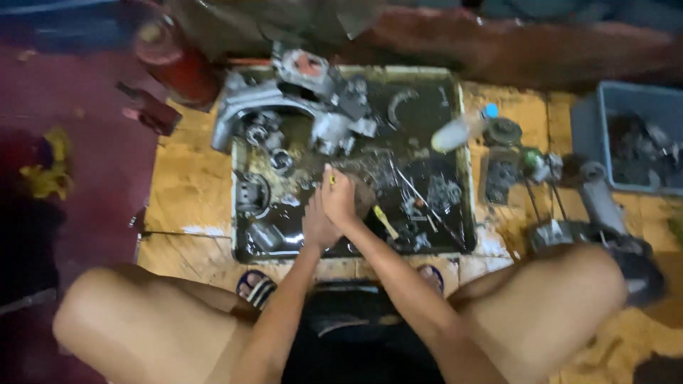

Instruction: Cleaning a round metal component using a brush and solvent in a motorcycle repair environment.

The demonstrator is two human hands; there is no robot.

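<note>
My two hands meet over the middle of a shallow oily tray (465, 213) on the floor. My right hand (340, 199) is closed around a dark round engine part (364, 193). My left hand (318, 222) presses against it from the left, gripping the same part; a small yellow tip shows above the fingers. A grey metal engine casing (245, 107) lies at the tray's far left corner, with bearings and gears beside it. A yellow-handled screwdriver (386, 222) lies just right of my hands.
A red cylinder (178, 60) stands at the far left. A white plastic bottle with a blue cap (459, 130) rests on the tray's right rim. Engine parts (505, 171) and a grey bin (633, 135) sit to the right. My knees flank the tray.
</note>
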